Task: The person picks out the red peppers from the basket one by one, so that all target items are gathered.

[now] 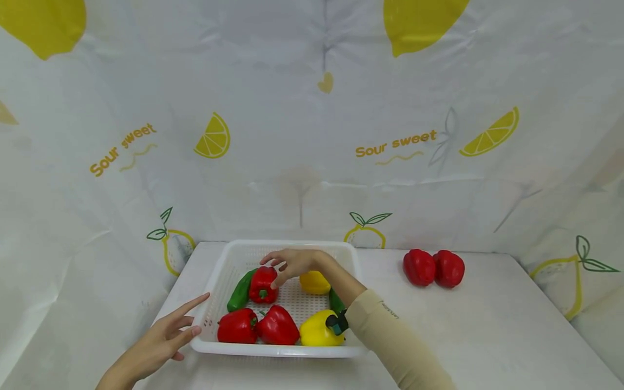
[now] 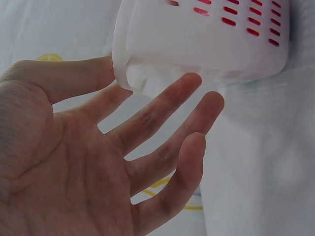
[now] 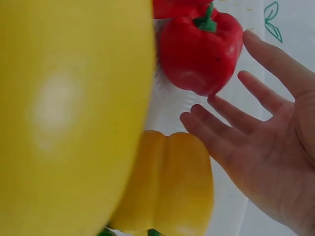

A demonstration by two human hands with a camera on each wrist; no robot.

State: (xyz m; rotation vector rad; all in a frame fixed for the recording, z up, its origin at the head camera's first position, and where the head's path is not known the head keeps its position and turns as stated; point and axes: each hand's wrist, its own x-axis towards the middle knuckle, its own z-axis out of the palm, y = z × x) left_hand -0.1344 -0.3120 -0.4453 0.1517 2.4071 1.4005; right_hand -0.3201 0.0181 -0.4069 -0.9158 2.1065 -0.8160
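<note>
A white plastic basket (image 1: 278, 350) with slotted walls holds several bell peppers. At its front left corner, my left hand (image 1: 163, 338) has its fingers spread along the rim, thumb and index fingertips right at the edge; the left wrist view shows the other fingers loosely bent under the corner. My right hand (image 1: 294, 262) reaches into the basket over a red bell pepper (image 1: 260, 279), fingers extended and spread. In the right wrist view its fingertips come close beside that red pepper (image 3: 202, 54), and nothing lies in the palm. A yellow pepper (image 3: 172, 182) sits just below those fingers.
Inside the basket are a long green pepper (image 1: 240, 292), two more red peppers (image 1: 278, 326) and a yellow one (image 1: 317, 327) along the front. Another green piece (image 1: 335, 301) is partly behind my right forearm. Two red peppers (image 1: 419, 267) lie on the white table (image 1: 468, 325) at right.
</note>
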